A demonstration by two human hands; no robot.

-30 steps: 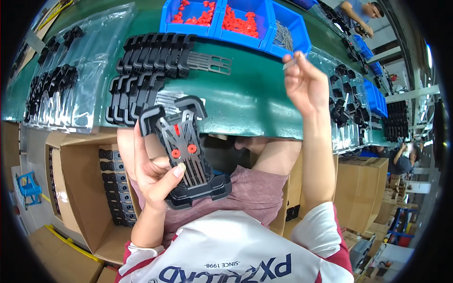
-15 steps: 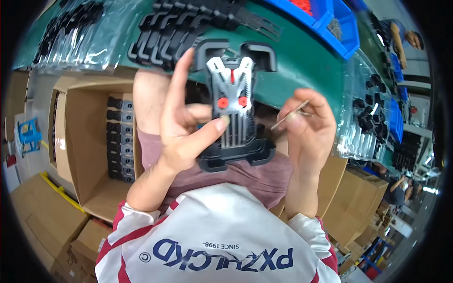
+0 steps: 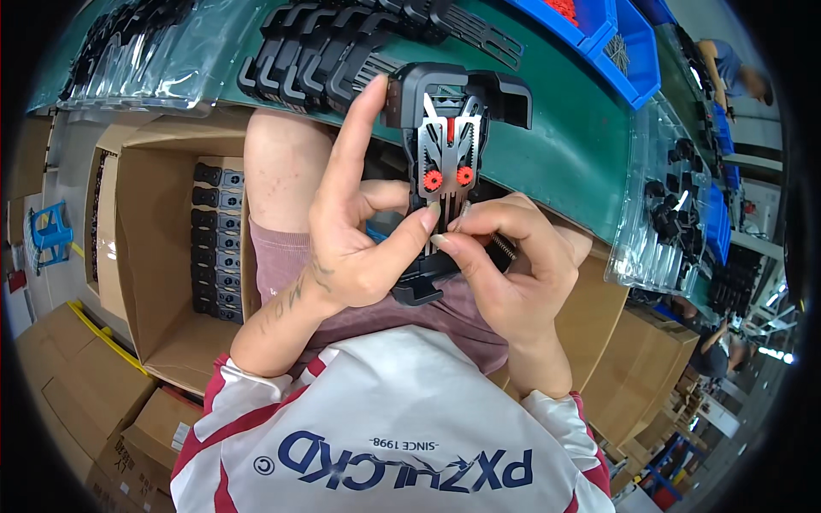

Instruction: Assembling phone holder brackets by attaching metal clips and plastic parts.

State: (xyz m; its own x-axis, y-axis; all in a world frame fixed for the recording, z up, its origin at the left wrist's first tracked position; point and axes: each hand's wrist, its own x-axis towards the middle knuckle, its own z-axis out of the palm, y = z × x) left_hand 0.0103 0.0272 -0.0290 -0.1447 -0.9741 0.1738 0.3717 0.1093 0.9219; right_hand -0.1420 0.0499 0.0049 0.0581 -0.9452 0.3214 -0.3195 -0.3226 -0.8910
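My left hand (image 3: 355,239) is closed around the left side of a black clamp-like holder (image 3: 416,94), its thumb on the front and its index finger stretched up along the side. The holder carries a V-shaped silver metal plate (image 3: 447,154), two small red gears (image 3: 433,180) and a red strip between the plate's arms. At the lower middle of the holder, my right hand (image 3: 522,265) pinches with thumb and index finger close to my left thumb. A thin coil spring (image 3: 503,246) shows under its curled fingers. What sits between the pinching fingertips is mostly hidden.
Similar black holders (image 3: 299,64) lie in a row on the green table (image 3: 564,128). Blue bins (image 3: 637,64) hold red parts and metal pins. Clear bags (image 3: 646,239) of black parts lie at both sides. An open carton (image 3: 162,256) with stacked parts stands left.
My right hand has moved left onto the holder's lower middle, carrying the spring; the thin metal pin it held is now hidden. The holder has shifted slightly right and turned.
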